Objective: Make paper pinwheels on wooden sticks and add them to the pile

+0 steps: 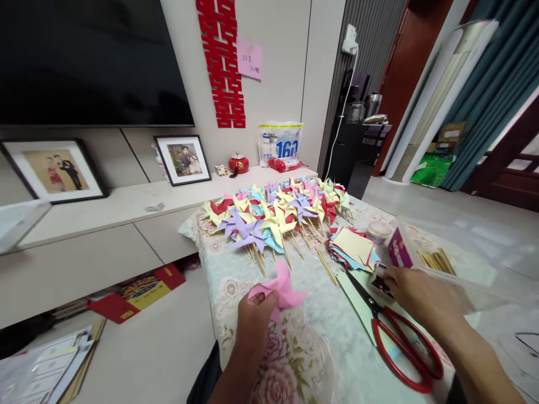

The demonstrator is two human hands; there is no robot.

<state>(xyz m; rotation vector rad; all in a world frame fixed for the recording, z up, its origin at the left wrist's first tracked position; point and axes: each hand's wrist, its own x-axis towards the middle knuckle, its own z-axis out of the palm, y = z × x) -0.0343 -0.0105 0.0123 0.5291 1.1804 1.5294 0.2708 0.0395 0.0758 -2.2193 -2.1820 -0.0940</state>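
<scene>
My left hand (257, 317) pinches a pink paper pinwheel (285, 289) at its folded middle, above the flowered tablecloth. No stick shows on it. My right hand (410, 289) is at a small open box (381, 280) on the right, fingertips bent together over its inside; what they hold, if anything, is hidden. Just below that hand lie large scissors (404, 342) with red handles and slightly parted blades, on a pale green sheet (357, 297). Square coloured papers (353, 247) are stacked behind the box. Several loose wooden sticks (325, 266) lie left of the stack.
Many finished paper pinwheels (278, 216) on sticks crowd the table's far end. A clear plastic bin (471, 269) holding wooden sticks (438, 261) stands at the right edge. Behind, a low cabinet (105, 219) carries framed photos (183, 160), a red pot (238, 163) and a plastic bag (280, 145).
</scene>
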